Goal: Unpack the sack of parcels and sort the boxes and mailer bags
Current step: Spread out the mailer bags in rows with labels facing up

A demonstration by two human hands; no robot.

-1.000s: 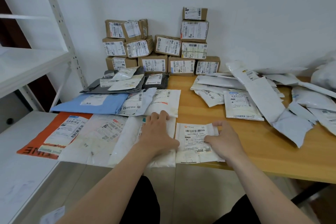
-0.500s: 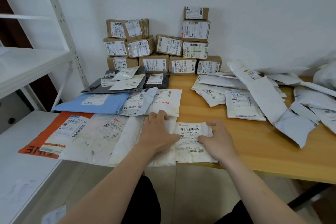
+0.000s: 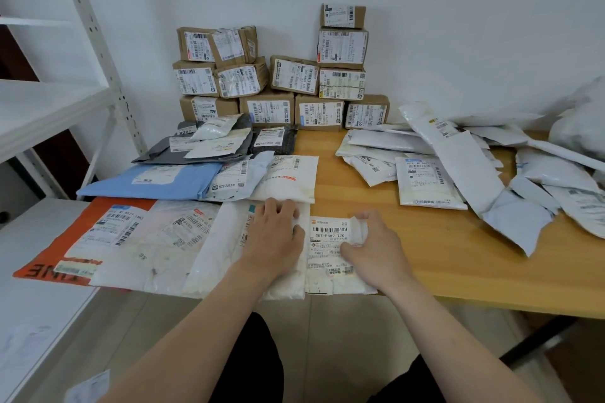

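Note:
A small white mailer bag (image 3: 329,252) with a barcode label lies at the front edge of the wooden table (image 3: 442,258). My right hand (image 3: 371,247) grips its right edge, which is folded and bunched inward. My left hand (image 3: 275,235) presses flat on a larger white mailer (image 3: 222,249) just left of it, fingers together. Flat mailers lie in rows to the left: an orange one (image 3: 82,229), a blue one (image 3: 154,180), grey ones (image 3: 183,154). Brown cardboard boxes (image 3: 294,75) are stacked against the wall.
A loose heap of white mailer bags (image 3: 458,167) covers the right of the table, with a crumpled white sack (image 3: 579,121) at the far right. A white metal shelf rack (image 3: 49,108) stands on the left. The table's front edge is close to my body.
My right hand has slid left, pushing the small mailer's right edge inward so the bag is narrower and sits against the larger mailer. My left hand has stayed put.

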